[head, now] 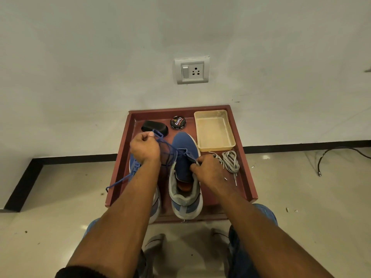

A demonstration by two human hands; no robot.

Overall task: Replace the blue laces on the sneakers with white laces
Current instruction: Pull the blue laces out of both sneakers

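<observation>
Two blue sneakers stand on a reddish wooden tray table (pixel 248 157). The right sneaker (pixel 185 173) points away from me, its tongue showing. My left hand (pixel 145 147) is raised over the left sneaker (pixel 134 167) and grips a blue lace (pixel 168 149) that runs taut to the right sneaker's eyelets. My right hand (pixel 207 170) pinches the right sneaker's eyelet edge. A loose end of blue lace hangs over the tray's left edge. A bundle of white laces (pixel 230 161) lies to the right of my right hand.
At the tray's back stand a black shoe brush (pixel 154 127), a round polish tin (pixel 178 122) and a cream plastic tub (pixel 213 130). A wall with a socket (pixel 191 70) rises behind. A black cable (pixel 331 155) lies on the floor at right.
</observation>
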